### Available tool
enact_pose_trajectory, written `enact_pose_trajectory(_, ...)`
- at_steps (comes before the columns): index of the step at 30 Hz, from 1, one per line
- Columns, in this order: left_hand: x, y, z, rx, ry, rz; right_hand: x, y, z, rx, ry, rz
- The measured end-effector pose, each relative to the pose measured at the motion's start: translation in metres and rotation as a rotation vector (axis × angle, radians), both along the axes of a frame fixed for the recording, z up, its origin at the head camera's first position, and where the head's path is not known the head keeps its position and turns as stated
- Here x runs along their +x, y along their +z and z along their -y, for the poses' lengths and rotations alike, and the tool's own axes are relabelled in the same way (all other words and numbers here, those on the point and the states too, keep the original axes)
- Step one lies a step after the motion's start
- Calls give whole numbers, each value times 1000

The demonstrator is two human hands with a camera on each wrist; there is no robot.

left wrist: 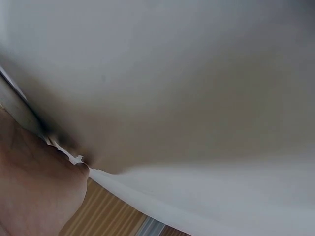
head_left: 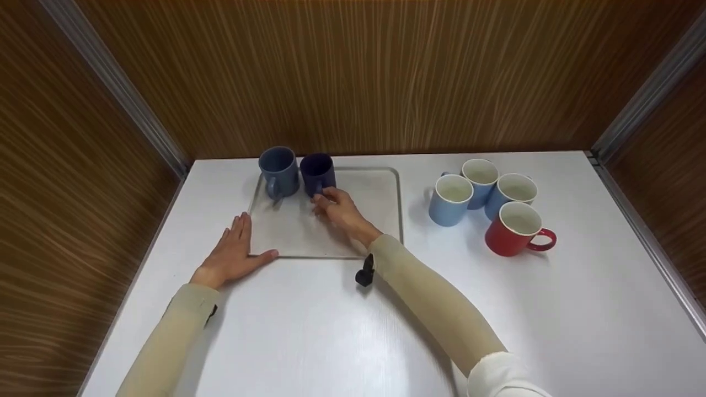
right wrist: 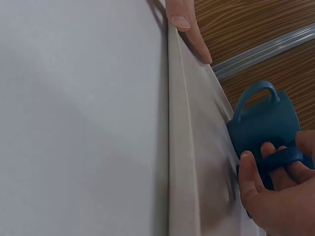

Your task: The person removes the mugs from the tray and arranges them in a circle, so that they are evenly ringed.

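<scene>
My right hand (head_left: 343, 213) pinches the handle of a dark blue mug (head_left: 317, 169), which stands upright on a pale rectangular tray (head_left: 370, 194). In the right wrist view, the fingers and thumb are around the mug's handle (right wrist: 284, 157), and the hand hides most of its body. Just left of it, near the tray's back left corner, is a grey-blue mug (head_left: 279, 172) with its handle toward me. My left hand (head_left: 234, 252) lies with straight fingers along the tray's left edge, its thumb spread along the front edge.
Several light blue mugs with white insides, among them the nearest one (head_left: 449, 207), stand grouped right of the tray. A red mug (head_left: 510, 237) is in front of them, handle to the right. Wood-grain panels (head_left: 386, 77) enclose the white table (head_left: 309, 331) at the back and sides.
</scene>
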State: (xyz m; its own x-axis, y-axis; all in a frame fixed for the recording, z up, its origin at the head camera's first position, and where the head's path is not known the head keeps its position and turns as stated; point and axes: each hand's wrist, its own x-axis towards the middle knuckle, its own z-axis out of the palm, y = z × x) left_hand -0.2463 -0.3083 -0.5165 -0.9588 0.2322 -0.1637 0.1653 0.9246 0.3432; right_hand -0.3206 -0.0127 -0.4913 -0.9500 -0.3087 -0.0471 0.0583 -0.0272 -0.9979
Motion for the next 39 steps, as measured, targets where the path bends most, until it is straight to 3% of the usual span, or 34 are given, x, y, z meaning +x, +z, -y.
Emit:
enact_pose_trajectory(5,1,0,1,-4,5,22,0,1,3,-31,-12,3)
enact_pose_trajectory(16,2,0,1,13,3,5,-5,0,-7,66,-31,-84)
enact_pose_trajectory(23,1,2,0,13,-5,-7,-4,3,-11,-27,-39,-27)
enact_pose_trajectory(31,1,2,-1,10,-12,-2,-1,10,-20,-50,-40,-24)
enact_pose_trajectory(39,1,2,-1,4,-1,16,4,19,-36,-32,-16,-102)
